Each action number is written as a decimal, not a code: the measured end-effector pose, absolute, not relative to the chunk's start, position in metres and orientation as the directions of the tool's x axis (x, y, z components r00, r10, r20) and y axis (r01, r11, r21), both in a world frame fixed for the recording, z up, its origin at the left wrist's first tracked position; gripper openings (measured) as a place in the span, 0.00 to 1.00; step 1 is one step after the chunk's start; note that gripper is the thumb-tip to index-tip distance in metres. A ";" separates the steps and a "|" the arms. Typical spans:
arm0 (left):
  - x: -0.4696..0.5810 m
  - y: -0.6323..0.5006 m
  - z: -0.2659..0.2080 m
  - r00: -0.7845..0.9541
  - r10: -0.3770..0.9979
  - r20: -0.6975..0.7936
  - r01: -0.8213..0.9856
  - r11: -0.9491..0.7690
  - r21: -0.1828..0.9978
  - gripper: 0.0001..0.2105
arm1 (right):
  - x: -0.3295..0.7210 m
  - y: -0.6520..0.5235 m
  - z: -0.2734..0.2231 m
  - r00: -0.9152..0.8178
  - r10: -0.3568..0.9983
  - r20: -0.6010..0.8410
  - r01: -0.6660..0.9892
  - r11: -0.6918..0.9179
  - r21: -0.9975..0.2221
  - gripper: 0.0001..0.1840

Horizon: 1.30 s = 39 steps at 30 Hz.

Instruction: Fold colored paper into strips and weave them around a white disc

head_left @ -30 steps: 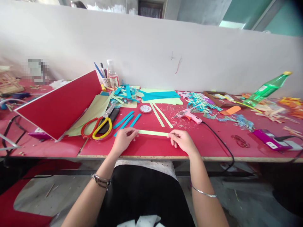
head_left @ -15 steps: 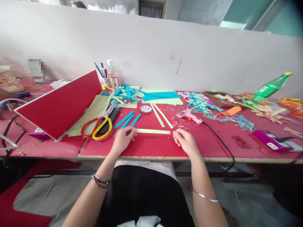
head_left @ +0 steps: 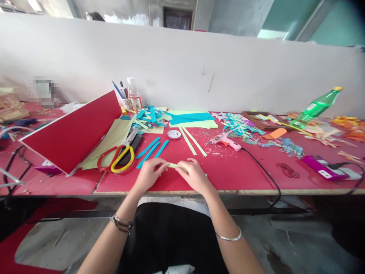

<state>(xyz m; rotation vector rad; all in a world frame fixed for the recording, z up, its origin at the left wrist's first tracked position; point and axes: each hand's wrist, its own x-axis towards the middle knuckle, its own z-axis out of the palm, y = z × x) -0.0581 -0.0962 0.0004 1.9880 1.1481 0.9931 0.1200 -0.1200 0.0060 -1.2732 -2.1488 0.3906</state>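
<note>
Near the table's front edge, my left hand (head_left: 151, 171) pinches one end of a pale green paper strip (head_left: 173, 165). My right hand (head_left: 194, 174) is closed on the same strip farther along, and its fingers hide much of it. Only a short piece shows between the two hands. Just beyond my left hand lie several blue paper strips (head_left: 148, 154). Two more pale green strips (head_left: 188, 141) rest flat ahead of my hands, beside a small round white tin (head_left: 173, 134).
Scissors with red and yellow handles (head_left: 123, 158) lie at left before a leaning red board (head_left: 76, 133). A pink glue gun (head_left: 226, 140) trails a black cord on the right. Paper scraps (head_left: 151, 116), a green bottle (head_left: 318, 108) and a purple power strip (head_left: 325, 167) are farther off.
My right hand has moved left, close to my left hand, and now grips the strip. Earlier it was at the strip's right end, with most of the strip showing.
</note>
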 end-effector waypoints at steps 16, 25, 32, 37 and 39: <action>-0.059 -0.094 -0.002 0.249 0.927 0.279 0.468 -0.368 0.804 0.14 | 0.182 -0.129 -0.001 -0.141 0.987 0.074 0.366 0.122 -0.923 0.11; -0.060 -0.093 -0.003 0.184 0.938 0.295 0.471 -0.348 0.811 0.13 | 0.184 -0.131 0.002 -0.062 0.997 0.038 0.303 0.055 -0.951 0.11; -0.060 -0.093 -0.003 0.174 0.941 0.290 0.491 -0.338 0.803 0.13 | 0.188 -0.132 0.001 -0.015 0.999 0.032 0.291 0.035 -0.956 0.13; -0.060 -0.094 -0.002 0.151 0.946 0.288 0.493 -0.325 0.807 0.13 | 0.191 -0.132 0.001 -0.074 0.997 0.011 0.272 0.031 -0.962 0.13; -0.060 -0.094 -0.002 0.143 0.947 0.288 0.496 -0.320 0.807 0.14 | 0.191 -0.132 0.001 -0.051 0.998 0.034 0.294 0.048 -0.954 0.12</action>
